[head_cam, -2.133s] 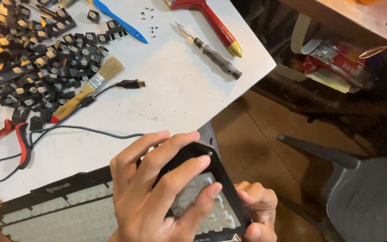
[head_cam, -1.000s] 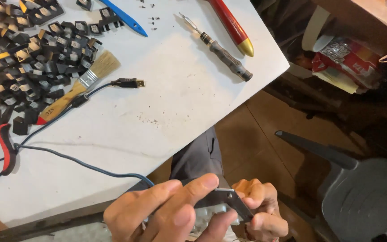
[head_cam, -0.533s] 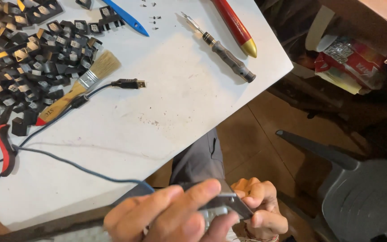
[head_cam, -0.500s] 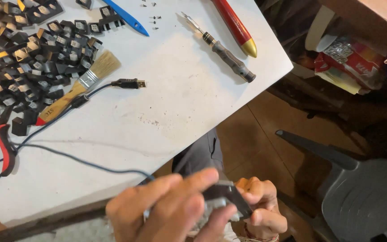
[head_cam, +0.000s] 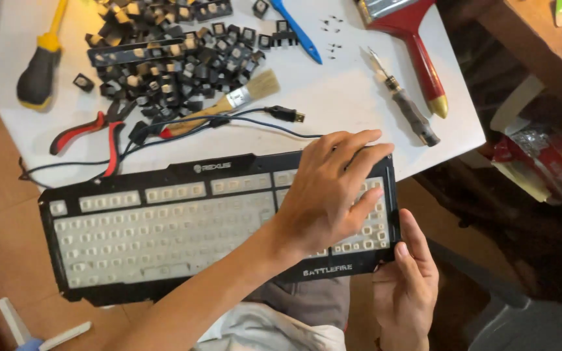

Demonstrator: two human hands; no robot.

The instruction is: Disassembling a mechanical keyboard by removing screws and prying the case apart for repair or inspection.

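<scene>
One white worktop (head_cam: 183, 146) carries the tools. One black keyboard frame (head_cam: 164, 227), its keycaps off and pale switch bed showing, lies level across the person's lap, its far edge at the worktop's near edge. Two hands are on it. The left hand (head_cam: 333, 195) reaches across and lies flat, fingers spread, on the frame's right end, holding nothing. The right hand (head_cam: 408, 286) grips the frame's lower right corner, thumb on top. One heap of black keycaps (head_cam: 164, 58) lies beyond, with two paintbrushes, a large red-handled one (head_cam: 417, 45) and a small wooden one (head_cam: 229, 104), one yellow-and-black screwdriver (head_cam: 43, 62), one pair of red pliers (head_cam: 95, 133), and one cable plug (head_cam: 287, 115).
</scene>
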